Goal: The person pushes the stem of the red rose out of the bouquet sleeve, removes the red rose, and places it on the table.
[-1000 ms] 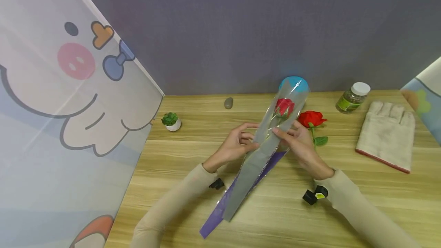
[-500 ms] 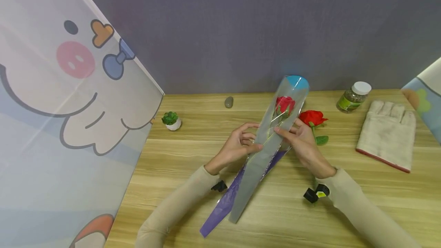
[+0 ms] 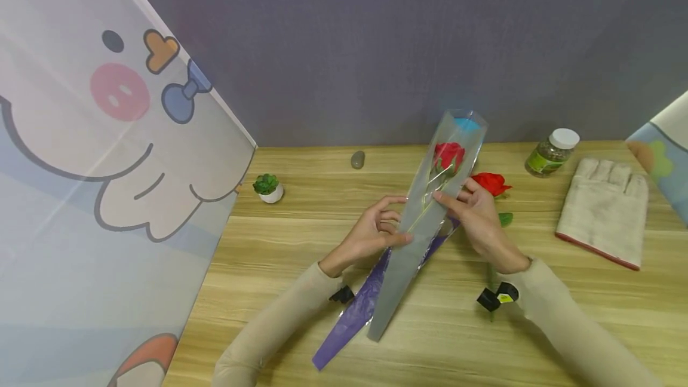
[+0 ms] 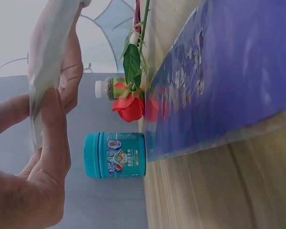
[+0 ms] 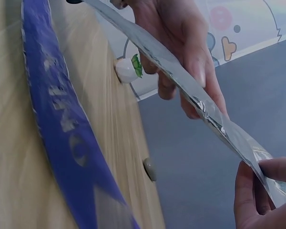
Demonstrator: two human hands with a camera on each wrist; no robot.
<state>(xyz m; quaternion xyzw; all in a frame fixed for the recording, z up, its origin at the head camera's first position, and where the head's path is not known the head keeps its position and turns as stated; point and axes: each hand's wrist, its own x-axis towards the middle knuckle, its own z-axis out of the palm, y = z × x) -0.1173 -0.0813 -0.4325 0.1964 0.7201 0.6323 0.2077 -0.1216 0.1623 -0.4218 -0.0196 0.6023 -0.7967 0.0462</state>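
Both hands hold up a grey-and-clear flower sleeve (image 3: 400,276) with a red rose (image 3: 449,156) showing through its clear upper part. My left hand (image 3: 371,235) pinches the sleeve's left edge around mid-length, thumb on top. Higher up, my right hand (image 3: 481,226) pinches the right edge between thumb and fingers, also seen in the right wrist view as the nearer hand (image 5: 269,195). Beneath, apart from the held sleeve, a purple sleeve (image 3: 349,321) lies on the table. A second red rose (image 3: 490,184) lies beside my right hand, which partly hides its stem.
A teal jar (image 4: 119,155) stands at the back, seen behind the clear sleeve from the head. Farther right are a white-capped jar (image 3: 552,153) and a pale work glove (image 3: 602,214). A grey stone (image 3: 357,160) and a small potted succulent (image 3: 267,188) sit left.
Both hands have shifted slightly right with the grey sleeve and its rose. The sleeve's lower end has swung right, showing more of the purple sleeve, which stays put.
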